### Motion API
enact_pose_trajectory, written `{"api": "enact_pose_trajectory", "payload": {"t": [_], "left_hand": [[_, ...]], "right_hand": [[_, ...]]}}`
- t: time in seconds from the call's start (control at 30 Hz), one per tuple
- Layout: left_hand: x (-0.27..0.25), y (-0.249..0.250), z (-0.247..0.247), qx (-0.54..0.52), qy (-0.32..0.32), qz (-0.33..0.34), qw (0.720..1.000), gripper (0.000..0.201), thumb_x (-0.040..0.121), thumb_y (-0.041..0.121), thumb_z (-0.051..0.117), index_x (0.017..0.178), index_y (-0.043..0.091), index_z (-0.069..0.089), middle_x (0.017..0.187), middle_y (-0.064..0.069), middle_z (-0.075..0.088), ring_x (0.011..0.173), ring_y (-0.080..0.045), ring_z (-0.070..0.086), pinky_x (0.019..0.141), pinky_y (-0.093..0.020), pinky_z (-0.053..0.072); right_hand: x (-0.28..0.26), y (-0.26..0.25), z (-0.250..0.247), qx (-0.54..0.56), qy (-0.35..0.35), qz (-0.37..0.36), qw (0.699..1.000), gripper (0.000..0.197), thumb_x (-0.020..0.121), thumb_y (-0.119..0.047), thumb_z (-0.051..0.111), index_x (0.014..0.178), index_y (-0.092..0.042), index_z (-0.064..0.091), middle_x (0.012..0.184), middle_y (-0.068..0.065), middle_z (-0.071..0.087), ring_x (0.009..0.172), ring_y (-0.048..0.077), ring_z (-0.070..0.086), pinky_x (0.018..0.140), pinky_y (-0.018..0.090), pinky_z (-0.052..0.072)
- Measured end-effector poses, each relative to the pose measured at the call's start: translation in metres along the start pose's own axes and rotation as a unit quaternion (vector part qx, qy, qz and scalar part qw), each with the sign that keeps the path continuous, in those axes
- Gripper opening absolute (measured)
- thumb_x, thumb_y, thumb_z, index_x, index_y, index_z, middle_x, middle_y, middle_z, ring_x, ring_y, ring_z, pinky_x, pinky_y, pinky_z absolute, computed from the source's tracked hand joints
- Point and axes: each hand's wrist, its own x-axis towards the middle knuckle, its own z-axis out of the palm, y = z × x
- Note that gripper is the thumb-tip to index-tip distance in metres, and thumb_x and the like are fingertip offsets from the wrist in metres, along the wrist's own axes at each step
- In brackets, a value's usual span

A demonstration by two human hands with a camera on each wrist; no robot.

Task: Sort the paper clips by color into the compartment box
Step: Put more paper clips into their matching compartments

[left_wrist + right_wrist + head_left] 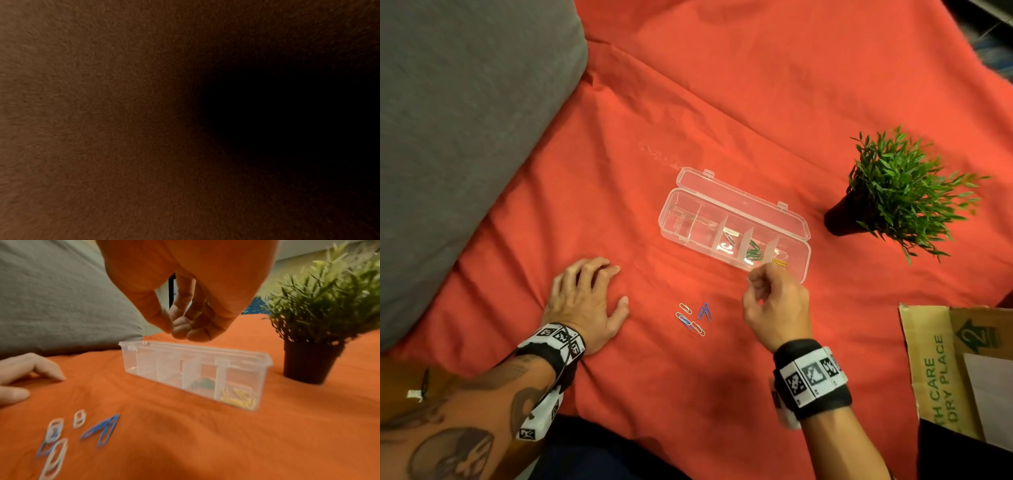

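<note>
The compartment box [736, 219] stands open (lid back). The right hand [777, 305] hovers beside it, fingers [180, 331] curled, contents indiscernible. The left hand [585, 301] rests flat.

1. A bed covered by a creased red sheet [722, 85] carries everything.
2. A grey pillow [465, 120] lies at its left.
3. An open clear compartment box [796, 219] sits mid-sheet.
4. Loose blue and white paper clips [693, 317] lie nearer the person.
5. A potted plant [893, 192] stands right; the left hand [585, 301] rests flat on the sheet.
</note>
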Motion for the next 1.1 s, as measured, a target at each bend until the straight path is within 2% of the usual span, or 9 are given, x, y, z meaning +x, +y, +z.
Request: {"api": "enact_pose_trajectory", "payload": {"t": [0.13, 0.33, 0.5, 0.57, 0.67, 0.77, 0.83, 0.93, 1.1], "left_hand": [[0.0, 0.0, 0.0, -0.001, -0.001, 0.0, 1.0, 0.063, 0.079, 0.058, 0.05, 0.132, 0.024, 0.056, 0.141, -0.001, 0.052, 0.133, -0.032, 0.045, 0.104, -0.053, 0.038], [0.0, -0.002, -0.001, -0.001, -0.003, 0.003, 1.0, 0.063, 0.08, 0.058, 0.05, 0.132, 0.024, 0.056, 0.14, 0.0, 0.052, 0.132, -0.031, 0.045, 0.104, -0.053, 0.039], [0.0, -0.002, 0.0, 0.001, -0.001, 0.009, 1.0, 0.062, 0.08, 0.057, 0.053, 0.131, 0.023, 0.056, 0.14, 0.0, 0.052, 0.132, -0.031, 0.045, 0.105, -0.052, 0.038], [0.0, -0.002, 0.001, 0.0, 0.002, 0.01, 1.0, 0.061, 0.079, 0.056, 0.053, 0.131, 0.023, 0.057, 0.14, 0.0, 0.052, 0.131, -0.031, 0.045, 0.104, -0.052, 0.039], [0.0, -0.002, 0.001, 0.002, 0.001, 0.009, 1.0, 0.062, 0.079, 0.057, 0.054, 0.131, 0.023, 0.056, 0.141, 0.0, 0.051, 0.132, -0.03, 0.044, 0.104, -0.053, 0.039], [0.0, -0.002, 0.001, 0.004, 0.0, 0.009, 1.0, 0.062, 0.08, 0.057, 0.053, 0.132, 0.024, 0.055, 0.141, 0.001, 0.051, 0.132, -0.03, 0.044, 0.104, -0.052, 0.039], [-0.001, -0.002, 0.001, 0.003, 0.001, 0.008, 1.0, 0.062, 0.08, 0.057, 0.053, 0.132, 0.024, 0.055, 0.141, 0.0, 0.051, 0.132, -0.031, 0.044, 0.104, -0.053, 0.038], [-0.002, -0.002, 0.002, 0.004, 0.001, 0.007, 1.0, 0.063, 0.08, 0.058, 0.052, 0.133, 0.024, 0.055, 0.142, 0.001, 0.05, 0.132, -0.031, 0.044, 0.104, -0.053, 0.038], [-0.002, -0.002, 0.002, 0.006, 0.002, 0.004, 1.0, 0.063, 0.08, 0.059, 0.05, 0.133, 0.024, 0.054, 0.142, 0.001, 0.05, 0.133, -0.03, 0.042, 0.106, -0.052, 0.036]], "right_hand": [[0.033, -0.025, -0.007, 0.005, 0.048, -0.026, 0.998, 0.016, 0.074, -0.007, 0.063, 0.082, -0.021, 0.062, 0.071, -0.011, 0.06, 0.065, 0.006, 0.058, 0.064, 0.019, 0.047], [0.063, -0.024, 0.017, -0.035, 0.038, -0.005, 0.999, 0.017, 0.077, -0.01, 0.06, 0.085, -0.025, 0.063, 0.081, -0.009, 0.065, 0.073, 0.017, 0.061, 0.071, 0.04, 0.054], [0.066, -0.015, 0.034, -0.057, 0.033, 0.004, 0.998, 0.021, 0.08, -0.006, 0.063, 0.095, -0.019, 0.069, 0.09, -0.002, 0.072, 0.08, 0.023, 0.065, 0.067, 0.024, 0.04], [0.064, -0.014, 0.034, -0.042, 0.04, 0.007, 0.998, 0.019, 0.08, -0.006, 0.064, 0.094, -0.018, 0.069, 0.09, -0.002, 0.071, 0.079, 0.022, 0.065, 0.068, 0.027, 0.046], [0.055, -0.015, 0.028, -0.011, 0.065, -0.008, 0.998, 0.015, 0.078, -0.005, 0.064, 0.086, -0.018, 0.067, 0.08, -0.004, 0.067, 0.072, 0.018, 0.062, 0.069, 0.034, 0.052], [0.037, -0.019, 0.021, 0.009, 0.064, -0.026, 0.998, 0.015, 0.076, -0.004, 0.065, 0.079, -0.019, 0.065, 0.069, -0.009, 0.062, 0.063, 0.009, 0.058, 0.064, 0.015, 0.044], [0.019, -0.021, 0.022, 0.012, 0.036, -0.05, 0.998, 0.016, 0.073, -0.004, 0.065, 0.074, -0.02, 0.062, 0.065, -0.009, 0.058, 0.06, 0.008, 0.055, 0.061, 0.014, 0.04], [-0.008, -0.016, 0.032, 0.003, -0.033, -0.072, 0.997, 0.015, 0.072, -0.008, 0.063, 0.075, -0.022, 0.06, 0.067, -0.011, 0.055, 0.059, 0.007, 0.052, 0.06, 0.021, 0.042], [-0.03, -0.002, 0.05, -0.034, -0.146, -0.056, 0.987, 0.009, 0.073, -0.018, 0.057, 0.079, -0.025, 0.057, 0.074, -0.01, 0.056, 0.066, 0.015, 0.054, 0.064, 0.028, 0.045]]}}
